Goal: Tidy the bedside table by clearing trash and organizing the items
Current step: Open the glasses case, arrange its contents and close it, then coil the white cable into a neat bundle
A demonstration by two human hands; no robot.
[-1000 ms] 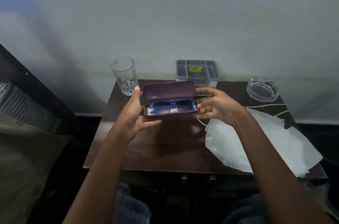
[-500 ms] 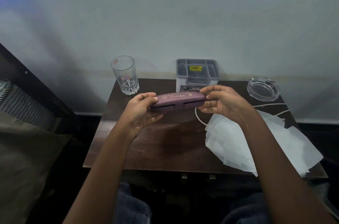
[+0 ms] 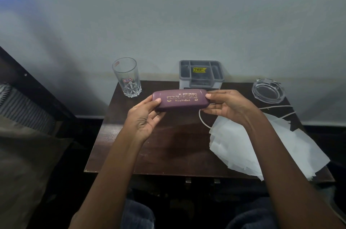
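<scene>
The closed maroon glasses case (image 3: 179, 100), gold lettering on its lid, sits above the counter (image 3: 168, 146). The left hand (image 3: 144, 119) curls its fingers (image 3: 157, 100) round one end, and the right hand (image 3: 231, 107) pinches the other. Just beyond the right fingers (image 3: 209, 95), a grey organizer (image 3: 201, 80) carries a yellow sticker (image 3: 199, 69); beyond the left, a glass (image 3: 127, 78).

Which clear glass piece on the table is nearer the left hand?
The tall tumbler at back left, beside the left hand; the low ashtray sits at back right.
</scene>
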